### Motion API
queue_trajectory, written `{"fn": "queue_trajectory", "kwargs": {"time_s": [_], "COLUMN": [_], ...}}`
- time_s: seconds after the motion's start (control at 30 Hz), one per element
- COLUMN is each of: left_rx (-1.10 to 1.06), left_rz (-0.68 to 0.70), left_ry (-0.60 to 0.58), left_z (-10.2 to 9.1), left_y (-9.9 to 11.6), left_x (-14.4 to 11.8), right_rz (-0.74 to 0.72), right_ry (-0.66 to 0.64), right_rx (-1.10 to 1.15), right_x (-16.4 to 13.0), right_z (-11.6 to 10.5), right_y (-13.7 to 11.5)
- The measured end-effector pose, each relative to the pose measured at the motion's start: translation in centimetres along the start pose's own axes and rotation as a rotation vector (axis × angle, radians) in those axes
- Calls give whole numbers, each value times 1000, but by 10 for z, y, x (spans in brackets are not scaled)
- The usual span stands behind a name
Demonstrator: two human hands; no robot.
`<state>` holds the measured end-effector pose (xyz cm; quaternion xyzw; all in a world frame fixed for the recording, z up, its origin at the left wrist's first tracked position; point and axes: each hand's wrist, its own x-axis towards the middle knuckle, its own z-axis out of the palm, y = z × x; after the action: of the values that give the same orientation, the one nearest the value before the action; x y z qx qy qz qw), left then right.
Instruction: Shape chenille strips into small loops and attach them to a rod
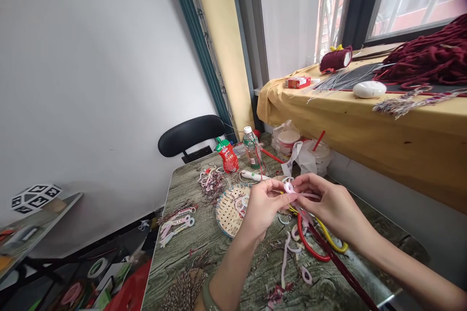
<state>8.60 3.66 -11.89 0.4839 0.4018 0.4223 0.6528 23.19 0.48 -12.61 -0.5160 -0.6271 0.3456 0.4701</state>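
Note:
My left hand (260,209) and my right hand (328,201) are raised close together over the table. Between their fingertips is a pale pink cord (289,188) with a small loop at its top, pinched from both sides. Pink strands run from it beneath my right fingers. A dark red cord (341,267) slants down to the lower right below the hands. A red ring (302,235) and a yellow ring (337,248) lie just under my right hand. Partly hidden by my left hand is a round woven basket (223,216). Short pink cord pieces (307,275) lie nearby.
Beyond the basket stand a red pouch (229,158) and a plastic bottle (251,148). Finished-looking braided cords (178,226) lie at the table's left. Bagged cups (317,155) stand near the wall. Dark red yarn (430,58) covers part of the yellow-draped ledge (328,119).

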Motion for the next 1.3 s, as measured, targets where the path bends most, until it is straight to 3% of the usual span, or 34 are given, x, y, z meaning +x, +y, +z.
{"fn": "queue_trajectory", "kwargs": {"time_s": [0.27,0.47,0.67,0.77,0.87,1.03,1.3], "left_rx": [-5,69,255,497,705,760,688], "left_rz": [47,219,322,493,614,604,485], "left_ry": [19,89,100,116,163,160,226], "left_z": [1,4,6,6,5,6,-1], "left_y": [-2,-6,-10,-11,-11,-13,-17], "left_x": [0,-2,-10,-11,-11,-10,-10], "right_rz": [151,238,176,129,175,304,263], "right_ry": [-87,-124,-28,12,1,-97,-85], "right_rx": [277,400,365,318,344,346,282], "right_x": [4,6,5,2,1,9,19], "right_z": [-5,-7,-6,-7,-10,-14,-18], "right_y": [-2,0,-1,-2,-3,-5,-11]}}
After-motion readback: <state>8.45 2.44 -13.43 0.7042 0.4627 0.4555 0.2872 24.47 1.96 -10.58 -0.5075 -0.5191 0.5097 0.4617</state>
